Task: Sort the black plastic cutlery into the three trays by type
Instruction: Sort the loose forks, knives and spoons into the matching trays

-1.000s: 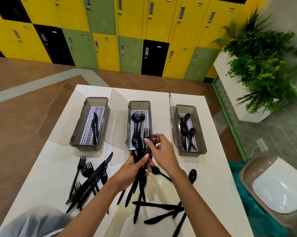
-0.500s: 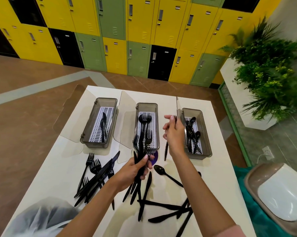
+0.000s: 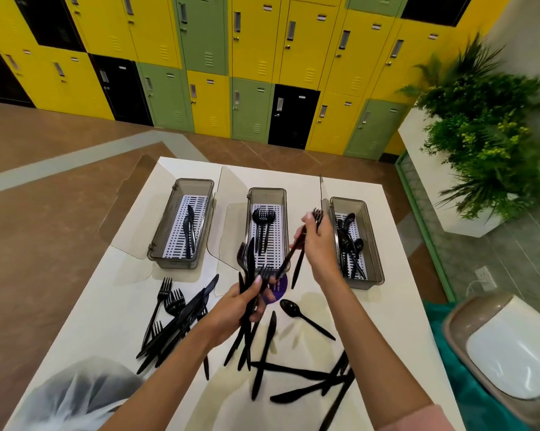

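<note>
Three grey trays stand in a row on the white table (image 3: 396,306): the left tray (image 3: 161,234) holds knives, the middle tray (image 3: 281,197) forks, the right tray (image 3: 373,241) spoons. My left hand (image 3: 240,306) grips a bundle of black cutlery (image 3: 246,269) just in front of the middle tray. My right hand (image 3: 320,244) holds black forks (image 3: 296,256) between the middle and right trays, tines up. A loose spoon (image 3: 293,309) lies near my hands. A pile of forks and knives (image 3: 175,321) lies at the left, more knives (image 3: 293,384) at the front.
Clear open lids (image 3: 131,213) lean out beside each tray. A purple sticker (image 3: 279,289) shows on the table. A white plastic bag (image 3: 69,399) sits at the front left corner. A bin (image 3: 508,346) stands to the right, a planter (image 3: 486,135) beyond it.
My right hand has pulled forks out of the left hand's bundle and lifted them right, up between the middle and right trays. The left hand keeps its bundle in place.
</note>
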The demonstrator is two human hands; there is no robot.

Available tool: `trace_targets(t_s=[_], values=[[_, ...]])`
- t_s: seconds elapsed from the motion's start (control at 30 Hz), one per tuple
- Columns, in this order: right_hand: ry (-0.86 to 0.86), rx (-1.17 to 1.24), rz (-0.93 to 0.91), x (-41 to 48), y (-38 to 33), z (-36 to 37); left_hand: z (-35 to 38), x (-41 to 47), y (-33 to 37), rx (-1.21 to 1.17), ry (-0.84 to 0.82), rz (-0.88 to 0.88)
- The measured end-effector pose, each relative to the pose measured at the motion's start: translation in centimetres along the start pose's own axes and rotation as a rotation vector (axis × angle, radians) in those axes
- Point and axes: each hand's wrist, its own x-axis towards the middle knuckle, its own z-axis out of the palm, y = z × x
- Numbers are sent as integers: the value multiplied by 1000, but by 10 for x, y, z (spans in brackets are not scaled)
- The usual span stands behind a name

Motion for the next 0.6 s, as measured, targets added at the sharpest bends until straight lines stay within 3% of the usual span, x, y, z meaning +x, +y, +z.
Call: trace_targets(t_s=[0.1, 0.2, 0.27, 0.47, 0.6], values=[[-88, -12, 94, -4, -1, -6, -2, 2, 0, -24, 54, 5], [-331, -217, 236, -18, 13, -5, -2, 4, 4, -24, 54, 8], [-434, -205, 285, -28, 24, -2, 1, 3, 6, -17, 40, 8], [-392, -60, 209, -35, 26, -1, 3, -1, 6, -27, -23, -11], [-230, -3, 193, -18, 20, -3, 1, -5, 8, 16, -45, -44]])
